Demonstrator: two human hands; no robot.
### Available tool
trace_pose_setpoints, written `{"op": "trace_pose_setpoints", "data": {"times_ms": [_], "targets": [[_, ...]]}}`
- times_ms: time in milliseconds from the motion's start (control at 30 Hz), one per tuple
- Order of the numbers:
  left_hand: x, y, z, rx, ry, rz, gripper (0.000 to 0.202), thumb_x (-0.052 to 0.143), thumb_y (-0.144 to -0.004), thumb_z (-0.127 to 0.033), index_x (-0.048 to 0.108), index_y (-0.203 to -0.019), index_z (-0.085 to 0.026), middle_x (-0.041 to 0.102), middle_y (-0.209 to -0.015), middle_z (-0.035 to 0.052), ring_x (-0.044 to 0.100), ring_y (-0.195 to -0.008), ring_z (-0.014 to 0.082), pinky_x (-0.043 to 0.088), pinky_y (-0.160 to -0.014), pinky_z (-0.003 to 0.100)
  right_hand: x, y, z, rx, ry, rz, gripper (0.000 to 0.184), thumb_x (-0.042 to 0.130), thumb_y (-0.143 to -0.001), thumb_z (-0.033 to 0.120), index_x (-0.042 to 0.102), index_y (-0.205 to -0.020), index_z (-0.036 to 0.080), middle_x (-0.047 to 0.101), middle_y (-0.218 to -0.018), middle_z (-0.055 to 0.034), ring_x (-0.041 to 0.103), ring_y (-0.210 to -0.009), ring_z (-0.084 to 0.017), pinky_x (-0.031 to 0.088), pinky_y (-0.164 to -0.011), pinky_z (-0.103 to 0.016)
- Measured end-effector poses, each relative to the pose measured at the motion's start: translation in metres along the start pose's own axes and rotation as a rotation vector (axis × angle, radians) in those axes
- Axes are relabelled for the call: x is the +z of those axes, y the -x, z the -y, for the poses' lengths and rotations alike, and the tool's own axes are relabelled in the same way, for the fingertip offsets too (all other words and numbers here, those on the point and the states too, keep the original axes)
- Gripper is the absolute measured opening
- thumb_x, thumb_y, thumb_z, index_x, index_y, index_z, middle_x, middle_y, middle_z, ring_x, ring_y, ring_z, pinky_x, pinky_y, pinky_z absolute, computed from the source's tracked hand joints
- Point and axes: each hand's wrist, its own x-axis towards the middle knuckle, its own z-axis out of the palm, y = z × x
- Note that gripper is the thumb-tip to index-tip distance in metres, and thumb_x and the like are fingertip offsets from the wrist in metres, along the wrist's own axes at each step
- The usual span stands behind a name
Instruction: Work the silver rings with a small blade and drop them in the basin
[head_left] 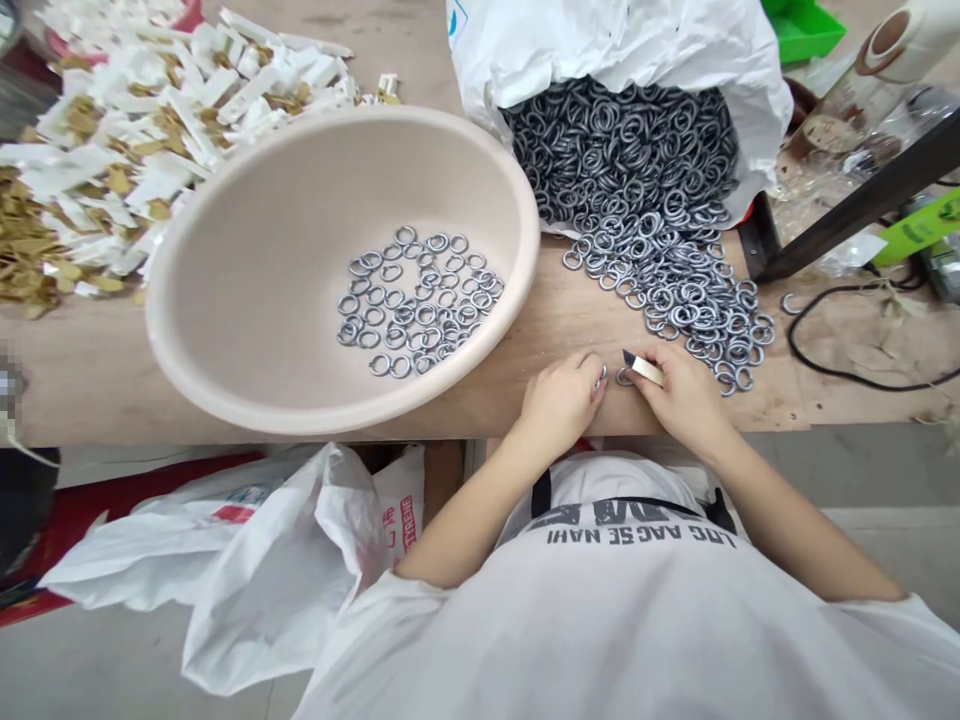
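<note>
Near the front edge of the table, my left hand point(564, 398) is closed on a grey metal ring point(601, 376), pinched at the fingertips. My right hand point(681, 392) grips a short tool with a pale handle point(646, 370) and a dark slanted tip, which looks like a small blade. Another ring point(622, 377) lies by the right fingertips; I cannot tell whether they touch it. A heap of loose rings point(690, 290) spills toward my right hand from a white sack point(630, 40). To the left, a large beige basin point(247, 260) holds many rings.
White and tan pieces point(157, 140) are piled at the left back. On the right stand a dark metal bar point(855, 200), a black cable point(847, 380) and a roll of clear film point(847, 110). A green tray point(802, 30) sits behind. White bags point(285, 560) hang below the table edge.
</note>
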Motion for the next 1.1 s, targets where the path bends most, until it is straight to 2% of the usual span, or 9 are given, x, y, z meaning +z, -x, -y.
{"op": "trace_pose_setpoints", "data": {"times_ms": [100, 167, 267, 367, 500, 633, 733, 933, 1100], "targets": [[0.003, 0.004, -0.003, 0.014, 0.063, -0.017, 0.009, 0.057, -0.097, -0.025, 0.065, -0.098, -0.022, 0.070, -0.111, 0.0066, 0.069, -0.088, 0.0203, 0.050, -0.067, 0.031, 0.006, -0.002, 0.001, 0.076, -0.202, -0.004, 0.021, 0.062, -0.095, 0.043, 0.065, -0.102, 0.023, 0.070, -0.089, -0.0049, 0.064, -0.082, -0.025, 0.046, -0.072, -0.037], [-0.007, 0.012, -0.009, 0.047, 0.141, -0.135, 0.006, 0.058, -0.095, -0.022, 0.063, -0.091, -0.022, 0.070, -0.103, 0.0055, 0.069, -0.088, 0.0184, 0.052, -0.071, 0.029, 0.005, -0.005, 0.013, 0.079, -0.473, -0.052, 0.019, 0.063, -0.095, 0.042, 0.060, -0.100, 0.023, 0.068, -0.088, -0.0023, 0.065, -0.082, -0.022, 0.050, -0.075, -0.037], [-0.052, 0.025, -0.020, 0.099, 0.191, -0.511, 0.007, 0.064, -0.094, -0.026, 0.061, -0.088, -0.024, 0.070, -0.104, 0.0050, 0.068, -0.093, 0.0170, 0.054, -0.082, 0.030, -0.010, -0.023, 0.055, -0.044, -0.814, -0.252, 0.020, 0.062, -0.097, 0.044, 0.056, -0.103, 0.026, 0.067, -0.096, -0.0002, 0.069, -0.092, -0.018, 0.055, -0.086, -0.036], [-0.112, 0.027, -0.015, 0.002, 0.059, -0.812, 0.009, 0.069, -0.092, -0.031, 0.061, -0.092, -0.026, 0.070, -0.102, 0.0060, 0.067, -0.104, 0.0223, 0.053, -0.092, 0.037, -0.029, -0.057, 0.107, -0.235, -0.813, -0.360, 0.025, 0.057, -0.099, 0.051, 0.056, -0.108, 0.028, 0.063, -0.104, 0.0013, 0.068, -0.106, -0.019, 0.055, -0.094, -0.038], [-0.154, 0.013, 0.024, -0.333, -0.086, -0.726, 0.031, 0.062, -0.093, -0.054, 0.064, -0.103, -0.025, 0.067, -0.085, 0.0045, 0.067, -0.086, 0.0244, 0.050, -0.088, 0.041, -0.031, -0.094, 0.147, -0.425, -0.784, -0.212, 0.032, 0.055, -0.098, 0.057, 0.059, -0.108, 0.027, 0.062, -0.099, 0.0033, 0.069, -0.105, -0.020, 0.056, -0.093, -0.043], [-0.150, 0.005, 0.055, -0.393, -0.124, -0.641, 0.041, 0.049, -0.099, -0.056, 0.067, -0.079, -0.024, 0.061, -0.065, 0.0040, 0.064, -0.078, 0.0239, 0.048, -0.082, 0.036, -0.016, -0.093, 0.144, -0.355, -0.787, -0.181, 0.021, 0.060, -0.097, 0.044, 0.061, -0.107, 0.026, 0.065, -0.100, 0.0002, 0.068, -0.102, -0.021, 0.058, -0.093, -0.045], [-0.144, 0.006, 0.056, -0.378, -0.084, -0.624, 0.035, 0.057, -0.096, -0.052, 0.071, -0.084, -0.023, 0.062, -0.066, 0.0032, 0.062, -0.075, 0.0220, 0.047, -0.080, 0.035, -0.013, -0.079, 0.133, -0.299, -0.825, -0.183, 0.010, 0.063, -0.095, 0.033, 0.063, -0.101, 0.026, 0.067, -0.097, 0.0004, 0.067, -0.096, -0.019, 0.057, -0.091, -0.041], [-0.140, 0.005, 0.028, -0.177, 0.190, -0.721, 0.024, 0.074, -0.088, -0.042, 0.069, -0.096, -0.020, 0.072, -0.093, 0.0041, 0.064, -0.085, 0.0183, 0.049, -0.083, 0.033, -0.026, -0.052, 0.124, -0.289, -0.961, -0.187, 0.004, 0.069, -0.092, 0.028, 0.066, -0.095, 0.026, 0.067, -0.089, 0.0020, 0.064, -0.081, -0.015, 0.054, -0.077, -0.032], [-0.107, 0.002, -0.020, 0.026, 0.396, -0.772, 0.027, 0.075, -0.087, -0.038, 0.055, -0.076, -0.023, 0.060, -0.075, -0.0001, 0.056, -0.073, 0.0163, 0.049, -0.076, 0.033, -0.032, -0.046, 0.093, -0.183, -1.038, -0.289, 0.014, 0.070, -0.093, 0.041, 0.066, -0.095, 0.027, 0.059, -0.079, 0.0025, 0.055, -0.066, -0.013, 0.050, -0.063, -0.029]]}}
